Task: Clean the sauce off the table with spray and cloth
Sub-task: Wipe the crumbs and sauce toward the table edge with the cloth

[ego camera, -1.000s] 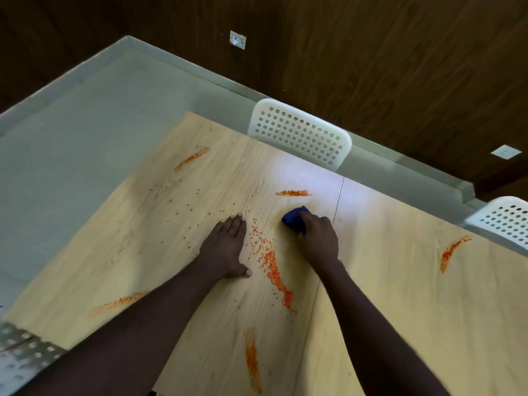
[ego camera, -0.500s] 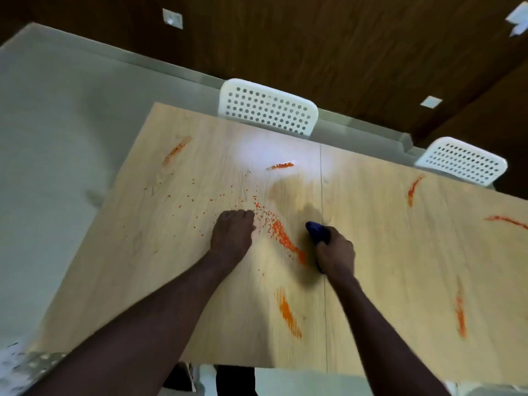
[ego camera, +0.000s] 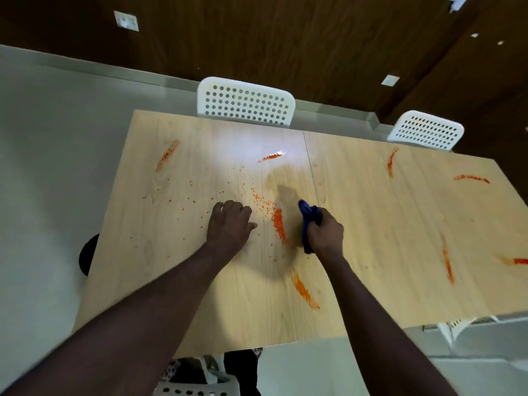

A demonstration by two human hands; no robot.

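The light wooden table [ego camera: 171, 281] carries several orange sauce smears and many small specks. My right hand [ego camera: 325, 234] grips a bunched dark blue cloth [ego camera: 308, 212] and holds it on the table, just right of a thick sauce streak [ego camera: 278, 224]. My left hand [ego camera: 228, 221] rests on the table left of that streak, fingers curled under, holding nothing. A damp, darker patch [ego camera: 285, 192] shows beyond the cloth. More smears lie at the far left [ego camera: 167, 155], far middle [ego camera: 271, 157], near middle [ego camera: 304, 290] and right side [ego camera: 447, 261]. No spray bottle is in view.
Two white perforated chairs [ego camera: 245, 105] [ego camera: 425, 130] stand at the table's far edge against a dark wood wall. Another white chair [ego camera: 197, 390] sits under the near edge. A dark round object [ego camera: 88, 252] is on the grey floor at the table's left edge.
My right hand has pulled the cloth toward me, leaving a damp patch behind it. My left hand's fingers went from flat to curled. The camera has drawn back, showing more of the table.
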